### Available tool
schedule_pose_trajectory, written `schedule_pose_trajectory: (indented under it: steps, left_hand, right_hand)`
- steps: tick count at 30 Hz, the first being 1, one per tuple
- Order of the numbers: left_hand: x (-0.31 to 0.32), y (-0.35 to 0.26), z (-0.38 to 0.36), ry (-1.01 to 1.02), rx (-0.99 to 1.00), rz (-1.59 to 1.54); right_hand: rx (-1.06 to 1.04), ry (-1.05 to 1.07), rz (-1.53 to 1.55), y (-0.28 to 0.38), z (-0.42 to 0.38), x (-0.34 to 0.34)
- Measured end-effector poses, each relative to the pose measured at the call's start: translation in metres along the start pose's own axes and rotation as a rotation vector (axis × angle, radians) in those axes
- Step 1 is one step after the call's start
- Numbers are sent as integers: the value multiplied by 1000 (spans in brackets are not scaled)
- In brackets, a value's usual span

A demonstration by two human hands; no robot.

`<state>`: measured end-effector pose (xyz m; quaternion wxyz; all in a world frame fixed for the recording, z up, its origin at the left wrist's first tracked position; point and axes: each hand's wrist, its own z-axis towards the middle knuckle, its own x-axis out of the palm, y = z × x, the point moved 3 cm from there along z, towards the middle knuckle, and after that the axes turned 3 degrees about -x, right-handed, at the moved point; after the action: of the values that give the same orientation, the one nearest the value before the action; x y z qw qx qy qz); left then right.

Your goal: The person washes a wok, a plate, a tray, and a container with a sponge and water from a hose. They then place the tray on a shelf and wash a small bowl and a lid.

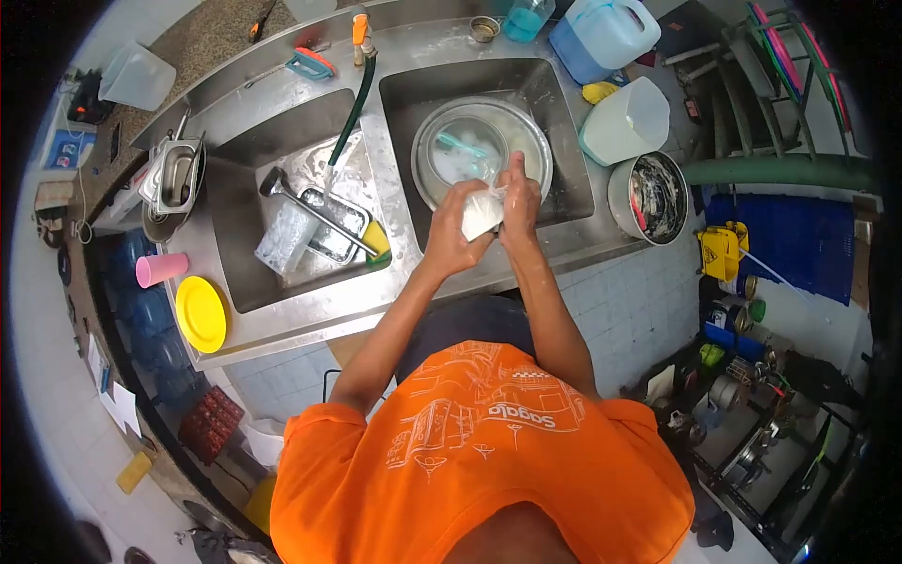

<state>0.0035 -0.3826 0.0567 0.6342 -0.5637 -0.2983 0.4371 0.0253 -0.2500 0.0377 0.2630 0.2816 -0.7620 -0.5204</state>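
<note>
Wet steel sink (564, 141) below – my left hand (449, 230) and right hand (520, 202) both clamped on a soapy white container (481, 214) – could slip into the basin (481, 150).

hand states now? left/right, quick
Left hand: closed on a white soapy item.
Right hand: closed on the same item, over the right sink basin.

Left sink (246, 273): ladle (310, 205) across a metal tray (335, 226), clear tub (285, 237) beside it at 9 o'clock, green hose (352, 113) hanging in from 12. Yellow plate (201, 314) and pink cup (161, 269) on the table edge at 9 o'clock. White jug (625, 122) and dirty pot (650, 197) at 3 o'clock of the right sink (564, 160). Blue canister (604, 34) at 1 o'clock.
</note>
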Motion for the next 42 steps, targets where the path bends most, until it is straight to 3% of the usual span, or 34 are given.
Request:
schedule_pose_trajectory:
  steps: [2, 3, 10, 13, 18, 20, 24, 25, 26, 27, 31, 35, 37, 40, 42]
  left_hand:
    - [0, -16, 3, 20, 259, 194]
    - [0, -14, 4, 22, 258, 191]
    - [0, 11, 0, 32, 171, 151]
    - [7, 13, -4, 18, 154, 117]
    - [10, 22, -6, -18, 100, 94]
    - [8, 26, -6, -124, -14, 124]
    - [4, 33, 0, -236, 40, 87]
    - [-1, 41, 1, -287, -36, 117]
    - [-6, 45, 3, -335, -111, 146]
    - [-11, 47, 6, -377, -77, 189]
    - [-23, 50, 13, -320, 35, 217]
    - [-26, 59, 6, -272, 52, 194]
    - [-25, 60, 3, -273, 200, 263]
    - [-26, 65, 4, -237, 281, 218]
    - [-25, 71, 3, -226, 168, 159]
  right_hand:
    - [-101, 3, -127, 0, 0, 4]
    - [-204, 9, -256, 3, 0, 6]
    - [-216, 104, -290, -1, 1, 8]
    - [-92, 136, -197, -12, 5, 3]
    - [80, -61, 77, -27, 5, 3]
    - [65, -50, 100, -30, 6, 1]
    - [-36, -21, 13, -22, -3, 4]
    - [-36, -18, 14, -22, -5, 4]
    - [-61, 127, -105, -19, -6, 6]
    - [-85, 271, -226, -17, -7, 9]
    - [-26, 337, -126, -10, -9, 8]
    - [-9, 271, -169, -6, -14, 4]
    - [102, 343, -188, -13, -16, 1]
    - [61, 305, -201, -39, -19, -4]
    - [77, 285, -179, -27, -31, 2]
